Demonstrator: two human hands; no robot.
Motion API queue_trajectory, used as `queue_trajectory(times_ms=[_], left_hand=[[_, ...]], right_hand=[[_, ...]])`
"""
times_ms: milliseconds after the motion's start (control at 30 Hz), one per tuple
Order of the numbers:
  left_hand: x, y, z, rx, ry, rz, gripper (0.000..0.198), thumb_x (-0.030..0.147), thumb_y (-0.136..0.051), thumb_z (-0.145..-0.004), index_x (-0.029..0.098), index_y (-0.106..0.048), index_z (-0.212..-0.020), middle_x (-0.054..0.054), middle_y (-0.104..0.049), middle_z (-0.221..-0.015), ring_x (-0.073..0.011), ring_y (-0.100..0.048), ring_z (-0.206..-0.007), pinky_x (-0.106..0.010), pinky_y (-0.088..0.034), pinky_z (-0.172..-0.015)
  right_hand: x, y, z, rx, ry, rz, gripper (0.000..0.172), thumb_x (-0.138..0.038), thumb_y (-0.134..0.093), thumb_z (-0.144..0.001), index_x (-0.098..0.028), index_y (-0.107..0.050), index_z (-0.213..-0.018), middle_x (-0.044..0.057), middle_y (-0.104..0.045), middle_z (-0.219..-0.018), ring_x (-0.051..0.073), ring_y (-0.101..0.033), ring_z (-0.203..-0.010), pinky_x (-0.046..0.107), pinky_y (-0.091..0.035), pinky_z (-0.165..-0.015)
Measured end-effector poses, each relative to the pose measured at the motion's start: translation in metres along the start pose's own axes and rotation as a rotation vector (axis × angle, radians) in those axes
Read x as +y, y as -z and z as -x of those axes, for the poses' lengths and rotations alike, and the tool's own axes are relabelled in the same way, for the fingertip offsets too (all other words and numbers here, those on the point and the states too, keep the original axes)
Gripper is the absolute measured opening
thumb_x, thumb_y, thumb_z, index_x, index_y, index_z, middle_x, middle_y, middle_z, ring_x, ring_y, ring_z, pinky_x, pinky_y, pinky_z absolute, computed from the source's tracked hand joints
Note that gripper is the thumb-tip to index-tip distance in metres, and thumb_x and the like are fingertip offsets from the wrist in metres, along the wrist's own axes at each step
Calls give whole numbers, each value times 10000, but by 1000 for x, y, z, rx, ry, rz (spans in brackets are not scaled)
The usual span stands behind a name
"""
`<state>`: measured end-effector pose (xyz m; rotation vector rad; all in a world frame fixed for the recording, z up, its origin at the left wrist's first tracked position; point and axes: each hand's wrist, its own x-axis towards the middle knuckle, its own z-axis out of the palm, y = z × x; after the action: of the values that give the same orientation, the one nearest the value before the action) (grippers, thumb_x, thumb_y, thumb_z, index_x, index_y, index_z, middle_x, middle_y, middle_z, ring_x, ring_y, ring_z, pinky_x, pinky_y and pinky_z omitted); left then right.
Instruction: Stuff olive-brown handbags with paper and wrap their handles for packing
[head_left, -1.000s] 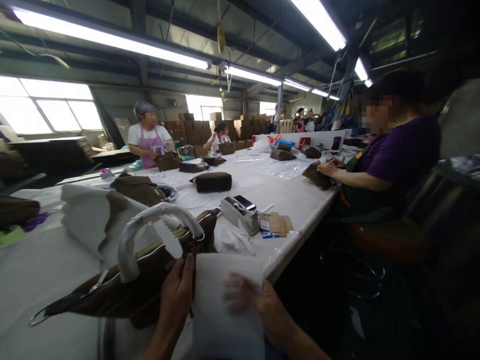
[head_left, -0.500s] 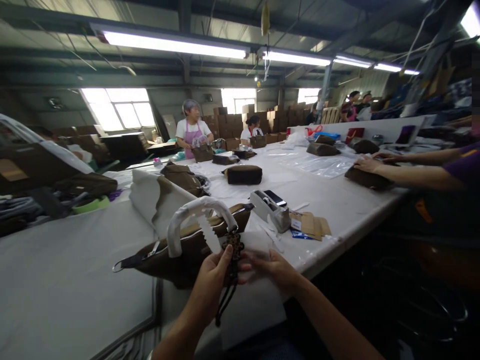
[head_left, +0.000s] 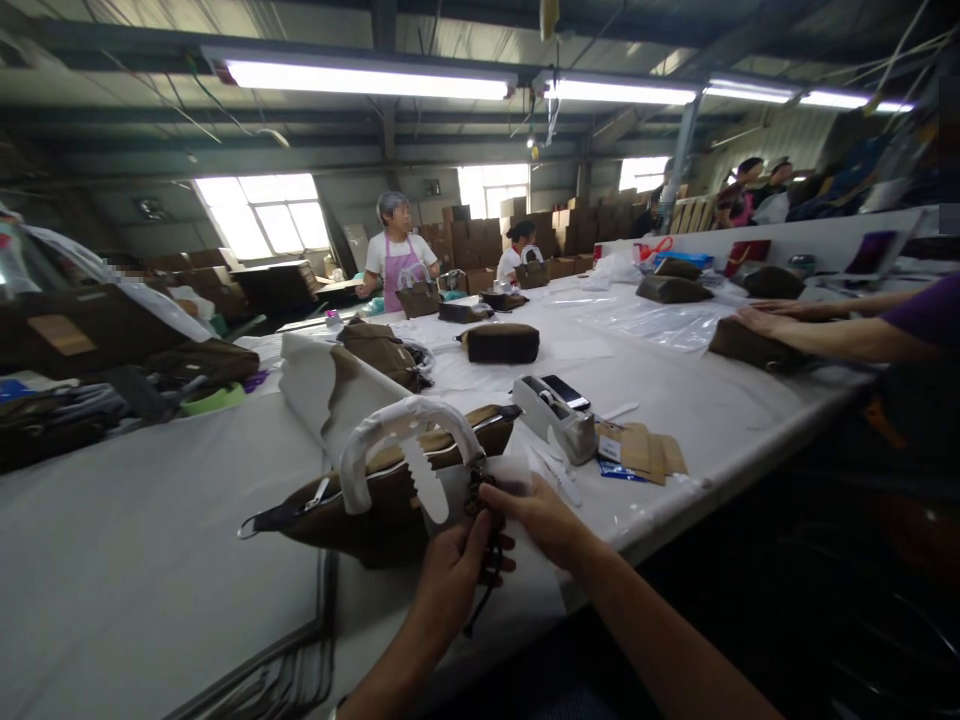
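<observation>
A dark olive handbag (head_left: pixel 375 535) with an open-looking zip lies in front of me, its handle (head_left: pixel 397 412) wrapped in white film. A white strip with a toothed edge (head_left: pixel 427 485) hangs from the handle. At the handle's right end hangs a leopard-patterned charm (head_left: pixel 475 482), with black cords (head_left: pixel 484 600) dangling below it. My left hand (head_left: pixel 454 565) is closed around the lower part of the charm. Above it, my right hand (head_left: pixel 544 520) pinches the charm between thumb and fingers. Much of the charm is hidden by the fingers.
A tape dispenser (head_left: pixel 559 425), a phone (head_left: pixel 568 392) and brown paper pieces (head_left: pixel 637 452) lie beyond my hands. More bags (head_left: pixel 501 343) stand along the table. A co-worker's hands (head_left: pixel 772 320) press on a bag at right. Other people stand behind.
My right hand has moved left onto the charm and closed on it. My left hand has slid lower on the charm. The whole view has shifted slightly.
</observation>
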<state>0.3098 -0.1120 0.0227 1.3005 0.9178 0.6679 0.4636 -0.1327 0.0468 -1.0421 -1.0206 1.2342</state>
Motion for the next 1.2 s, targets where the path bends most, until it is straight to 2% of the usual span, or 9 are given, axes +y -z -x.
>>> queue_trajectory(times_ms=[67,233,300,433,600,700,900,1067,1200], left_hand=[[-1,7,13,-78,28,-114,858,858,-480,-760,59,-717,-965,-187,-760,-907,-251,-734,-774,-293,-535,-619],[12,42,54,-538,162,-498,732,719,-338,-934,137,-781,-948,-116,-779,-933,-256,-721,-871,-317,-539,-768],[19,60,58,-402,144,-651,684,710,-397,-913,139,-765,-837,-104,-765,-797,-243,-710,-740,-301,-528,-689],[25,84,45,166,-75,-703,643,736,-433,-875,165,-723,-815,-93,-735,-722,-263,-695,-704,-322,-533,-674],[22,52,25,-56,-116,-31,658,680,-589,-847,156,-689,-1232,-132,-731,-1204,-329,-672,-1122,-441,-523,-989],[22,22,15,20,-127,162,611,525,-765,-779,140,-686,-1247,-130,-729,-1226,-334,-629,-1217,-452,-453,-1088],[24,7,6,199,-140,35,497,451,-810,-753,154,-746,-1145,-92,-772,-1129,-316,-676,-1142,-393,-507,-1019],[21,19,6,205,-122,28,495,467,-809,-738,134,-761,-1100,-104,-790,-1042,-305,-719,-1023,-363,-556,-906],[20,19,6,197,-137,-41,464,471,-772,-763,109,-760,-1052,-121,-794,-984,-317,-732,-952,-376,-566,-846]], right_hand=[[-1,0,-4,-2,-33,-84,405,-463,-826,-733,-130,-743,-948,37,-724,-839,147,-627,-728,258,-484,-678],[-3,-1,-9,-23,-96,-206,487,-447,-866,-677,-134,-764,-1036,90,-763,-997,205,-686,-908,326,-523,-854],[-4,-1,-9,-11,-90,-202,477,-436,-869,-675,-135,-768,-1030,99,-762,-1036,204,-687,-916,325,-525,-859],[-7,-2,-7,-24,-101,-199,480,-439,-856,-698,-130,-763,-1052,117,-764,-1035,224,-699,-920,341,-533,-853],[-8,-4,-4,-62,-109,-205,442,-432,-827,-742,-142,-757,-1067,110,-764,-1018,247,-704,-952,372,-539,-880],[-9,-8,-2,-30,-35,-110,399,-435,-809,-762,-155,-766,-1043,94,-764,-1028,258,-690,-1019,376,-522,-934],[-18,0,6,42,41,168,424,-504,-788,-769,-170,-768,-1029,82,-766,-1030,280,-685,-1016,378,-530,-914],[-5,23,14,-153,-99,-161,722,-791,-450,-863,-174,-726,-1120,122,-751,-974,283,-700,-920,369,-560,-721],[22,14,15,13,-1,-202,502,-629,-630,-856,-228,-716,-1146,88,-753,-935,274,-696,-900,353,-557,-701]])
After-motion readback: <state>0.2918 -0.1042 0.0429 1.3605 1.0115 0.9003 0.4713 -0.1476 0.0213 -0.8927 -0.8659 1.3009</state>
